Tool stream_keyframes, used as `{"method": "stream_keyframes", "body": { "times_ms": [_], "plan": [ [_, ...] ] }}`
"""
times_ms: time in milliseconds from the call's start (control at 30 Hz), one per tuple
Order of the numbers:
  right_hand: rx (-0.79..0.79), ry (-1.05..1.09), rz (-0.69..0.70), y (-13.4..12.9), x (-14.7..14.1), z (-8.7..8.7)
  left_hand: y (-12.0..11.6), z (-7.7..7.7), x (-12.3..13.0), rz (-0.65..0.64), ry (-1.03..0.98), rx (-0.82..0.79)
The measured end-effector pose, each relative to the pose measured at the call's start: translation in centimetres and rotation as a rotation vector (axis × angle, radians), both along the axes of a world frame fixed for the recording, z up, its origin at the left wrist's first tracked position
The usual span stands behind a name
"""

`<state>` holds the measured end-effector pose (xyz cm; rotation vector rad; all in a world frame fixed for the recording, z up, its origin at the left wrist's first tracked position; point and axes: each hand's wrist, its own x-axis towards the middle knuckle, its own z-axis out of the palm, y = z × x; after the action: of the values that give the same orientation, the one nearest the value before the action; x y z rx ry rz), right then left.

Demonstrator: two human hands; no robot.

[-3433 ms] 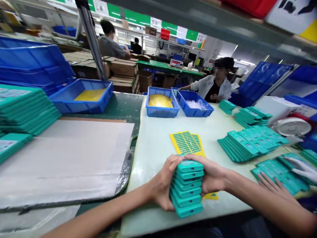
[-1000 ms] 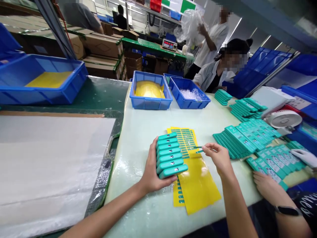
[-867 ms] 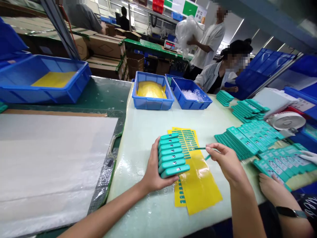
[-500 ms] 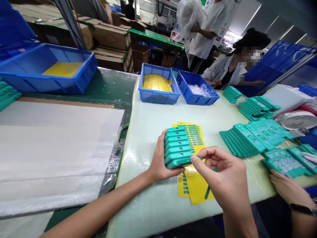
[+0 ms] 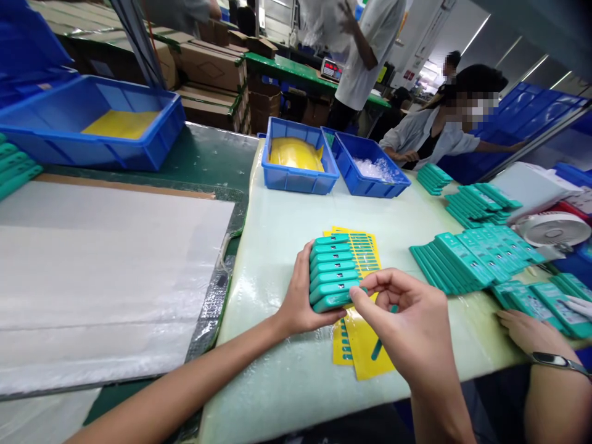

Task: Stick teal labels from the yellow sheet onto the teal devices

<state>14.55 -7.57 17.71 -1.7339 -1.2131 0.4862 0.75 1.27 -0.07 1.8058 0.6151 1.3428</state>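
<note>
My left hand (image 5: pixel 303 293) wraps around a stack of several flat teal cases (image 5: pixel 333 266), their narrow rounded ends facing me. Small dark-and-white marks show on most of these ends. My right hand (image 5: pixel 407 314) is closed in a pinch at the right end of the nearest case. A small green piece, apparently a sticker strip (image 5: pixel 363 290), shows at its fingertips, mostly hidden by the thumb. Below the hands lie overlapping yellow sticker sheets (image 5: pixel 363 345) with rows of narrow green strips. One lone green strip (image 5: pixel 377 349) lies on the front sheet.
Piles of teal cases (image 5: pixel 462 262) stand to the right, beside a co-worker's hand (image 5: pixel 531 333) with a wristband. Behind are a blue bin (image 5: pixel 300 182) with yellow contents and another blue bin (image 5: pixel 370 185) with clear pieces. A white board (image 5: pixel 106 277) lies left. A person sits across the table.
My right hand has shifted slightly left along the nearest case, its fingertips closer against the end. The stack stays in my left hand. In the background, the standing person has moved left.
</note>
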Motion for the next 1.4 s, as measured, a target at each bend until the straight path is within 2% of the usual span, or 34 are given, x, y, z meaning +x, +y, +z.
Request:
{"method": "stream_keyframes", "body": {
  "times_ms": [300,600,733,833,900,1033,1133,1233,1400],
  "plan": [
    [-0.015,-0.027,0.0,0.1,0.3,0.0,0.0,-0.1,0.0,0.01,0.011,0.002],
    [-0.123,-0.015,0.095,1.2,1.1,0.7,0.0,-0.2,0.1,0.005,0.004,0.009],
    [-0.142,-0.133,0.115,1.5,1.9,0.6,0.1,0.0,0.1,0.006,0.016,0.0],
    [-0.17,-0.221,0.131,1.9,3.8,1.3,0.1,-0.2,0.0,0.015,0.031,-0.007],
    [-0.117,-0.139,0.14,2.1,5.2,2.0,0.2,-0.5,-0.1,0.016,0.049,-0.013],
    [0.113,0.061,0.131,1.9,6.8,3.3,0.3,-1.1,0.0,0.011,0.051,-0.016],
    [0.21,0.089,0.168,1.8,6.4,3.5,0.2,-1.1,0.0,0.007,0.032,-0.019],
    [0.272,0.104,0.148,1.8,5.0,3.1,0.2,-0.6,0.1,0.004,0.015,-0.016],
    [0.064,0.23,0.167,2.2,2.5,2.2,0.1,0.1,0.0,0.009,0.019,-0.028]
  ]
}}
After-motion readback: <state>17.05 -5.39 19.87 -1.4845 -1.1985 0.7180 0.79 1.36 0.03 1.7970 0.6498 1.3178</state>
